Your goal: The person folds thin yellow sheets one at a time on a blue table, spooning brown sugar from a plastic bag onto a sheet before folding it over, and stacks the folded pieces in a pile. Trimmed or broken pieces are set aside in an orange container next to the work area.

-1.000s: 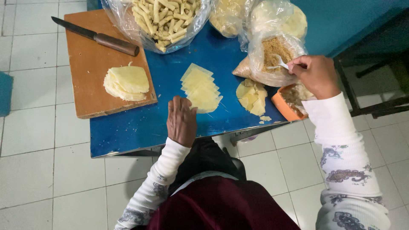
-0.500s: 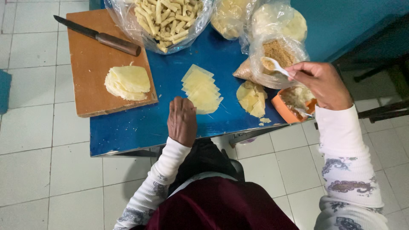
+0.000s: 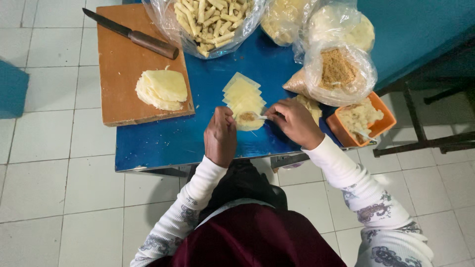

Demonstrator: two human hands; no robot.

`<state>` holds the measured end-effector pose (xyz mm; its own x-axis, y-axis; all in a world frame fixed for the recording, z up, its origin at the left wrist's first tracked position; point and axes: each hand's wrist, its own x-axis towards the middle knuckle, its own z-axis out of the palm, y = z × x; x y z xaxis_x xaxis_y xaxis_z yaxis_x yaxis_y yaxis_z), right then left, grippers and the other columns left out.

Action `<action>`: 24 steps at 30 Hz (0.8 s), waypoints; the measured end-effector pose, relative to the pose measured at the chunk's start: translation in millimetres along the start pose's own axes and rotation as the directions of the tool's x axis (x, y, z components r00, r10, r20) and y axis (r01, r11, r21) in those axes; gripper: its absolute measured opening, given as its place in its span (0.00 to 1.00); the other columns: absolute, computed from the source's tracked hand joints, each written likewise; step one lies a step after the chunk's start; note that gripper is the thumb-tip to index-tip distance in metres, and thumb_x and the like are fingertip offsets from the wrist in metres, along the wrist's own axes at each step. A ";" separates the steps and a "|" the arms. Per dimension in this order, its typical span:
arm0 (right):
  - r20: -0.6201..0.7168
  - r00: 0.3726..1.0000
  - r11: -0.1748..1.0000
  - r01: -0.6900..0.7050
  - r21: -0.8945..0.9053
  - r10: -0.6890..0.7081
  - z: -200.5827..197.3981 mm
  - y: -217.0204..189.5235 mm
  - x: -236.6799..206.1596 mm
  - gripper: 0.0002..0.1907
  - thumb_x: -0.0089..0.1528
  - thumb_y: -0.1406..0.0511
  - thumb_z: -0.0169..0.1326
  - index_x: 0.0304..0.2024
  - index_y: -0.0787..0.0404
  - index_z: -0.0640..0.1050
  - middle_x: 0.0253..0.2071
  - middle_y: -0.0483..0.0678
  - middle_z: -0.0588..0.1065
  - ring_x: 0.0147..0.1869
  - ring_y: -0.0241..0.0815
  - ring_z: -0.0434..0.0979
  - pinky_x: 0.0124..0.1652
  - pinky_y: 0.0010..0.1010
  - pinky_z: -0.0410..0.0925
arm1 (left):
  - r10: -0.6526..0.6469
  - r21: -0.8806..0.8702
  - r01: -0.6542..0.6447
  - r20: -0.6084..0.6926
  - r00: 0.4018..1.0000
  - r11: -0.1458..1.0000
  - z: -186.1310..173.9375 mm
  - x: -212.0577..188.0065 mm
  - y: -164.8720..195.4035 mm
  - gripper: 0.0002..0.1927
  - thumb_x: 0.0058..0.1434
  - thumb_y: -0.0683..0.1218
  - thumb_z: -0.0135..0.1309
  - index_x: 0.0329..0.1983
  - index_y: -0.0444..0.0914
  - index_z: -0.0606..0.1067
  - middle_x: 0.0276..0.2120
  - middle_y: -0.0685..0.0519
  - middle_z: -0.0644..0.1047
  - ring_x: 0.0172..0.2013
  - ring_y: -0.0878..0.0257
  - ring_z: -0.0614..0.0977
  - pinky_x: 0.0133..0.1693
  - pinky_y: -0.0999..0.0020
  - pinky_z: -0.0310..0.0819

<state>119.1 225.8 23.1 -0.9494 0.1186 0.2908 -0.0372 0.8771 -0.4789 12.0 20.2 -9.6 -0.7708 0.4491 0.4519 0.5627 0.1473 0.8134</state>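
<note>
While the pale wrapper lies flat on the blue table, at the near end of a short row of wrappers, we note a small heap of brown filling at its middle. Our left hand rests beside the wrapper's left edge, fingers loosely curled and holding nothing. Our right hand pinches a small white spoon, its tip at the filling.

Risks, as we judge them: the filling could spill onto the table if the spoon tips off centre, and the thin wrapper could tear or slide if pressed while unsteadied.

To the right, an orange tub of crumbly filling sits at the table's corner, close to the edge; a knock from the right forearm could send it off. A bag of brown crumbs leans just behind it. On the left, a wooden board carries a stack of wrappers and a knife. A bag of finished rolls sits at the far side. Open table remains between board and wrapper, and along the near edge.
</note>
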 end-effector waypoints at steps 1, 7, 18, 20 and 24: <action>-0.033 0.997 0.993 0.067 -0.099 -0.070 0.7 -2.5 -2.3 0.03 0.60 0.69 0.60 0.37 0.62 0.79 0.36 0.50 0.77 0.42 0.50 0.76 0.42 0.39 0.67 | -0.008 -0.024 0.008 0.015 1.000 1.000 -0.3 -0.4 -0.6 0.11 0.64 0.32 0.51 0.47 0.35 0.68 0.33 0.45 0.74 0.31 0.53 0.79 0.33 0.61 0.74; -0.090 0.944 0.868 0.252 -0.428 -0.318 2.2 -13.7 -16.1 0.08 0.58 0.71 0.58 0.40 0.60 0.79 0.40 0.46 0.75 0.45 0.45 0.74 0.44 0.38 0.65 | 0.015 -0.111 -0.009 0.045 0.999 0.994 0.7 2.4 -4.6 0.19 0.57 0.30 0.56 0.51 0.35 0.68 0.37 0.46 0.75 0.33 0.56 0.82 0.36 0.65 0.78; -0.243 0.908 0.852 0.189 -0.488 -0.341 -3.2 -19.8 -28.1 0.10 0.61 0.70 0.59 0.45 0.56 0.81 0.43 0.44 0.76 0.47 0.43 0.74 0.47 0.37 0.63 | 0.002 -0.163 0.014 0.100 0.995 0.987 3.4 5.3 -10.4 0.23 0.56 0.30 0.58 0.53 0.34 0.68 0.35 0.48 0.77 0.33 0.59 0.82 0.36 0.67 0.78; -0.349 0.882 0.877 0.131 -0.462 -0.316 -21.1 -17.3 -33.9 0.06 0.66 0.69 0.60 0.45 0.55 0.81 0.44 0.44 0.76 0.48 0.45 0.74 0.48 0.38 0.62 | 0.035 -0.154 -0.018 0.108 0.994 0.988 3.5 5.2 -9.8 0.23 0.56 0.30 0.58 0.54 0.34 0.68 0.35 0.49 0.76 0.33 0.59 0.82 0.36 0.67 0.78; -0.487 0.871 0.809 -0.246 -0.533 -0.057 -80.5 -4.8 -57.7 0.02 0.74 0.68 0.57 0.47 0.57 0.81 0.43 0.46 0.75 0.49 0.50 0.70 0.51 0.41 0.58 | 0.041 -0.140 -0.024 0.117 0.992 0.990 8.0 7.7 -8.0 0.22 0.56 0.30 0.58 0.52 0.35 0.69 0.35 0.48 0.77 0.34 0.59 0.82 0.36 0.67 0.77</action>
<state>199.2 252.2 75.3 -0.6732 0.2805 0.6842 0.3694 0.9291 -0.0173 4.0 29.6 -15.6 -0.7070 0.5548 0.4385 0.5338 0.0120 0.8455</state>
